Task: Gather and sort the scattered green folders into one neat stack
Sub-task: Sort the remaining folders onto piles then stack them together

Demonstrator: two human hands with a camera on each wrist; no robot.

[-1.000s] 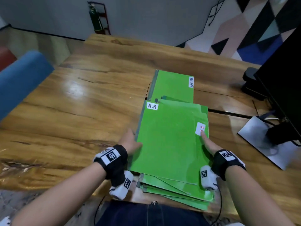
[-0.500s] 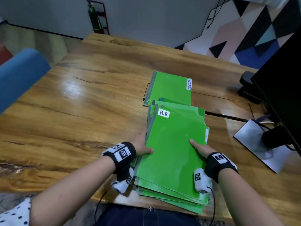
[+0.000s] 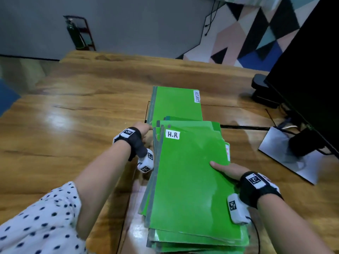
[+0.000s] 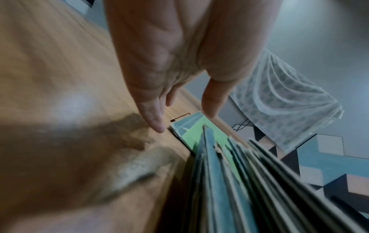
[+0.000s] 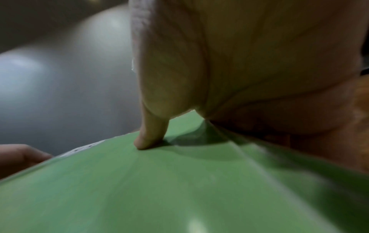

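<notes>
A stack of green folders [image 3: 190, 180] lies at the table's near edge, its top one labelled H.R [image 3: 172, 134]. The lower folders fan out at the near end. Another green folder labelled SECURITY [image 3: 174, 105] lies flat just beyond, partly under the stack's far end. My left hand [image 3: 146, 128] is at the stack's far left corner, fingers straight [image 4: 155, 119] beside the grey spines [image 4: 229, 181]. My right hand [image 3: 223, 168] grips the stack's right edge, thumb [image 5: 147, 138] pressing on the top folder [image 5: 159, 189], the other fingers hidden beneath.
The wooden table [image 3: 73, 125] is bare to the left and beyond. A black monitor [image 3: 311, 70] stands at right on a silver base [image 3: 286, 153] with cables. A black object [image 3: 262, 90] sits behind it. A cable slot [image 3: 244, 127] crosses the tabletop.
My left hand slid forward along the stack's left edge, from the near part to the far corner. The right hand stayed on the right edge. The folders sit closer together.
</notes>
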